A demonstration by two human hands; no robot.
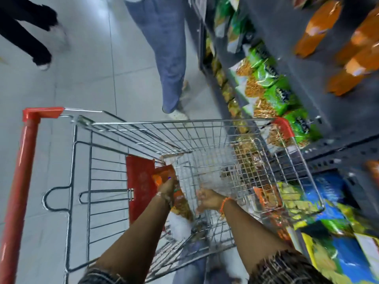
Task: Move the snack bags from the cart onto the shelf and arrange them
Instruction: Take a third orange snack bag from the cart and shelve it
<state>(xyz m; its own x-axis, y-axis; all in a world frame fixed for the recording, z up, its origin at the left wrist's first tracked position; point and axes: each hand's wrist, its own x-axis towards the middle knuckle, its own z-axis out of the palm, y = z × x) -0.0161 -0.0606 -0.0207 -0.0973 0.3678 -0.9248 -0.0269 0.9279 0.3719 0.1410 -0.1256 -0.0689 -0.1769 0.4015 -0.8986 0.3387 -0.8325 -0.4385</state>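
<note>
A wire shopping cart [205, 124] with red corners stands in the aisle beside the dark shelf [338, 124]. Both my arms reach down into its basket. My left hand [168, 189] grips an orange snack bag [180, 203] with a clear lower part, held near the cart's red child-seat flap [139, 181]. My right hand [207, 199], with an orange band at the wrist, hovers close to the bag, fingers loosely curled and holding nothing. Orange bags [315, 31] sit on the upper shelf, green ones [274, 93] below.
A person in blue jeans [164, 58] stands right beyond the cart's far end. Another person's dark-trousered legs [26, 33] are at the top left. Blue and yellow packs [332, 218] fill the lower shelf on the right. The cart's red handle [22, 181] runs along the left.
</note>
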